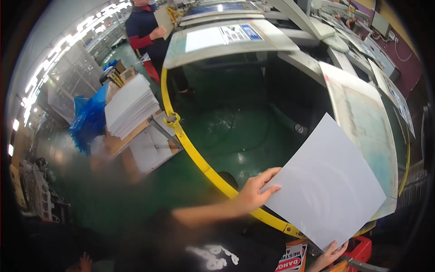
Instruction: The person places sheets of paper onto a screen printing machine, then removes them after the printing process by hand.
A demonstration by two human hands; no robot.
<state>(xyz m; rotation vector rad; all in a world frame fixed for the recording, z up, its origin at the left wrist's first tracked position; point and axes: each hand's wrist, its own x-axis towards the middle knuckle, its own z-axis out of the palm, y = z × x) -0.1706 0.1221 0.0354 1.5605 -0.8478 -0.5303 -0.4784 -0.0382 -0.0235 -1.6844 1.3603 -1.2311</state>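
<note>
While the left hand [253, 192] pinches the lower-left edge of the big white sheet [331, 181], thumb over the top face and fingers wrapped on it, the right hand [333, 251] has the bottom corner, fingertips curled up over the edge from underneath. So both hands are closed on the sheet, with neither one loose. The sheet sits tilted like a diamond, its long axis running from low near the hands up and away to the right, and it hangs over the yellow guard rail [199, 158] that curves across the floor. The left hand is the one further along the edge and closer to the middle; the right is tucked low at the near corner, almost out of view. Just beyond the sheet's far edge is a printed sheet [362, 118] lying on the machine table [312, 68], and the white one overlaps it at the right side, though I can't tell whether they touch. Open room is mostly to the left, over the green floor [235, 131]. Well apart, back left, there's a stack of white sheets [129, 106] on a pallet [136, 136], and another person [145, 27] stands holding a board further back.
</note>
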